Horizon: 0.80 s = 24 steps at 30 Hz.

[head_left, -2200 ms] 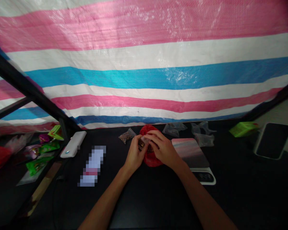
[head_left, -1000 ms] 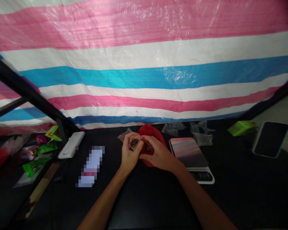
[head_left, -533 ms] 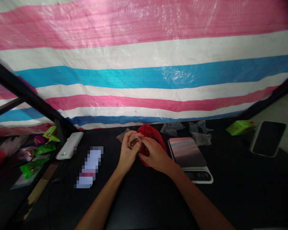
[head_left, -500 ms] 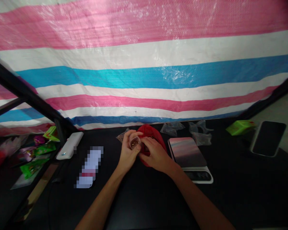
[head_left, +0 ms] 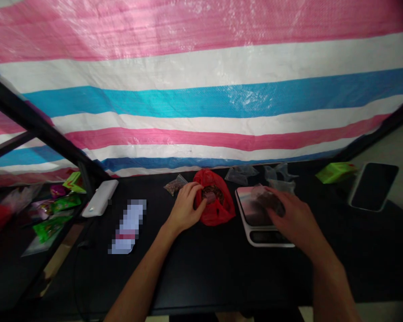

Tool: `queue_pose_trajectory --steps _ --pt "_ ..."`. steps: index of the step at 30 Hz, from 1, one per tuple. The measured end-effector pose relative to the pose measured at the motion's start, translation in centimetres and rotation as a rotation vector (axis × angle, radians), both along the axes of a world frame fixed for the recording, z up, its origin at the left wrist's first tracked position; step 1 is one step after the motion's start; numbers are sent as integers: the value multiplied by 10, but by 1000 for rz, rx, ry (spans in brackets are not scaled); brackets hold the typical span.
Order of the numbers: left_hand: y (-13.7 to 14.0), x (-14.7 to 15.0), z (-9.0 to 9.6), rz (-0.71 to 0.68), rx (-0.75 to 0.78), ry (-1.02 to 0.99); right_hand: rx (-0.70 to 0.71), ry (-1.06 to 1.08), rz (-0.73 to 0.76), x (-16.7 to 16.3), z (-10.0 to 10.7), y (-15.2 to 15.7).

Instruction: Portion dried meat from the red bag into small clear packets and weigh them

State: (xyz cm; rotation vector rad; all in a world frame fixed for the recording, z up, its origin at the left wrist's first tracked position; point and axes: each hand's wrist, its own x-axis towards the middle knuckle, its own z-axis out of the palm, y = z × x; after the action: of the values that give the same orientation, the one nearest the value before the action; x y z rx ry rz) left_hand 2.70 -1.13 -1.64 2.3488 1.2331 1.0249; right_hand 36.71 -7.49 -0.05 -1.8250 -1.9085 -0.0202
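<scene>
A red plastic bag point(head_left: 221, 217) stands open on the black table with brown grains point(head_left: 217, 190) in it. On the grains lies a small pale pinkish object, perhaps a cup; its kind is unclear. My left hand point(head_left: 186, 208) rests at the bag's left edge, thumb and fingers apart near that object. Over the steel plate of a white kitchen scale point(head_left: 250, 210), my right hand point(head_left: 292, 219) has its fingers closed on a small clear plastic bag point(head_left: 263, 197), blurred, with something dark in it. Whether this bag touches the plate I cannot tell.
A filled clear packet point(head_left: 175, 184) lies behind my left hand. Clear bags point(head_left: 241, 174) lie behind the scale. Rightward are a green box point(head_left: 336, 172) and an upright phone point(head_left: 374, 187). Leftward lie a white power bank point(head_left: 100, 198), a blurred-out phone-like object point(head_left: 129, 228) and snack packets point(head_left: 52, 228).
My right hand has moved right, from the red bag to over the scale, with the clear bag. My left hand has let go of the clear container and lowered to the red bag's edge.
</scene>
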Motion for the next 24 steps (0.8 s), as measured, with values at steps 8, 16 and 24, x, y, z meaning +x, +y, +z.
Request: queue_pose_trajectory --steps 8,16,24 --pt "-8 10 2 75 -98 50 52 -24 -109 -17 -10 -24" --pt "-6 7 6 -21 135 82 2 168 406 -118 12 -51" --pt "3 -1 -2 307 135 178 -69 -19 410 -136 -6 -34"
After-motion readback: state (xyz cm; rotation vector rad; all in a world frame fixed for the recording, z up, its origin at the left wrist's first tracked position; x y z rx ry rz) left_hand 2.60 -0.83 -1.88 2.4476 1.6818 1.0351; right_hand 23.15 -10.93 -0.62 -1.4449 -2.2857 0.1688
